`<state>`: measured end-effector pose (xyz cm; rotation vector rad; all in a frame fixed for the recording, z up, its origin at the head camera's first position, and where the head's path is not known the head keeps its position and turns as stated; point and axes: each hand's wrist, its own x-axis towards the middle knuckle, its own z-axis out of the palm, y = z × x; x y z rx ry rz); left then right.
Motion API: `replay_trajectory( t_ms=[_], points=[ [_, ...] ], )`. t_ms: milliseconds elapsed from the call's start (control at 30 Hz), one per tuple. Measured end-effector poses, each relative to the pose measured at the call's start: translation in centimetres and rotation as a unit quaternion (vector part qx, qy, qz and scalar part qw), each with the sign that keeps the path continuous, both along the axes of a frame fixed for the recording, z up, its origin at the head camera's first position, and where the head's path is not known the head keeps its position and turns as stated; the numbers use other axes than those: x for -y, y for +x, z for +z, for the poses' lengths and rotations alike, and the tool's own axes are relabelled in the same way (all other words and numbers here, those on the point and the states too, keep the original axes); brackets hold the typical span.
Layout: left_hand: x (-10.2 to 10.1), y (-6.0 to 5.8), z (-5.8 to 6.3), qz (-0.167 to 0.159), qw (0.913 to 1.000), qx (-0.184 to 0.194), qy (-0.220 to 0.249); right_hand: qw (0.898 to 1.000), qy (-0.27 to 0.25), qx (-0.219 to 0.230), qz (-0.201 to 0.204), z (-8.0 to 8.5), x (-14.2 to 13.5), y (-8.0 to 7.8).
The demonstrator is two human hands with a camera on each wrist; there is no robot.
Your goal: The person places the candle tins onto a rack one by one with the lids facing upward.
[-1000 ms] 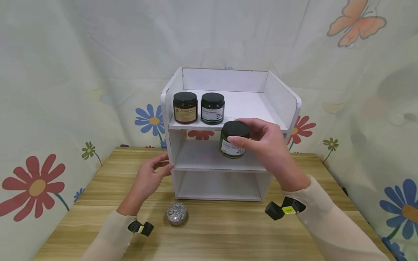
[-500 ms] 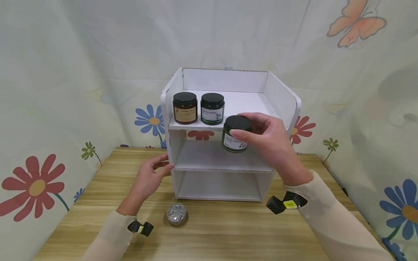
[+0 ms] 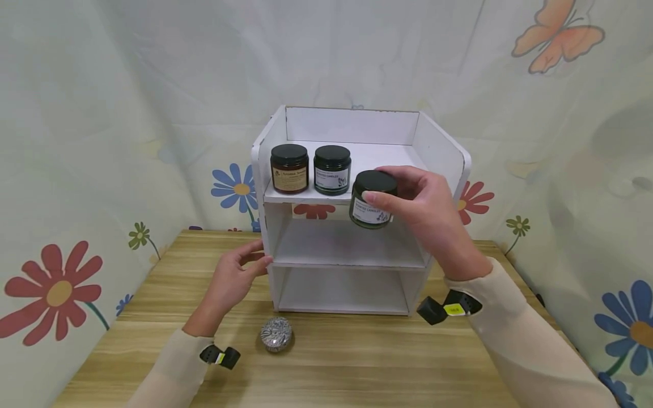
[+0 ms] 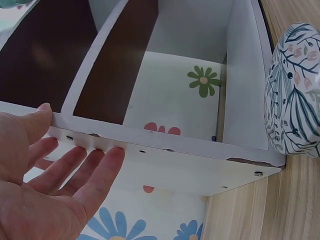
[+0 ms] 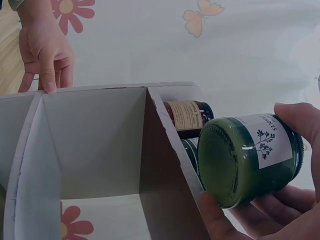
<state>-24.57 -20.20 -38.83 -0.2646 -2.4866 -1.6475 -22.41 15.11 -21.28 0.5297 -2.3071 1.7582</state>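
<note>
My right hand grips a green glass candle jar with a black lid and white label, holding it upright in front of the top shelf's edge. In the right wrist view the green underside of the jar shows, off the shelf. On the top shelf of the white shelf unit stand an amber candle jar and, to its right, another green candle jar. My left hand touches the unit's left side; in the left wrist view its extended fingers rest against the side panel, thumb at the front edge.
A round tin with a black-and-white pattern lies on the wooden table before the unit. Raised side walls and a back wall border the top shelf. A flowered curtain hangs behind and at both sides.
My right hand has lifted the green candle jar, moving it up and slightly right toward the top shelf's level. The left hand and the other jars have stayed put.
</note>
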Motion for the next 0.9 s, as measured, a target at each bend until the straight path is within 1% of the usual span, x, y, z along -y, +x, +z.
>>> replay_trajectory(
  t_ms=[200,467,667,900],
  points=[
    [0.0,0.0,0.0,-0.002,1.0000,0.001,-0.002,1.000,0.006,-0.011,-0.005,0.7,-0.3,-0.2],
    [0.0,0.0,0.0,-0.001,1.0000,0.004,-0.001,1.000,-0.001,-0.002,-0.008,1.7,-0.4,-0.5],
    [0.0,-0.1,0.0,-0.001,1.0000,0.004,0.000,1.000,0.001,-0.006,-0.003,2.1,-0.6,-0.8],
    [0.0,-0.1,-0.2,-0.002,1.0000,0.001,-0.001,1.000,0.004,-0.006,-0.009,2.5,-0.3,-1.3]
  ],
)
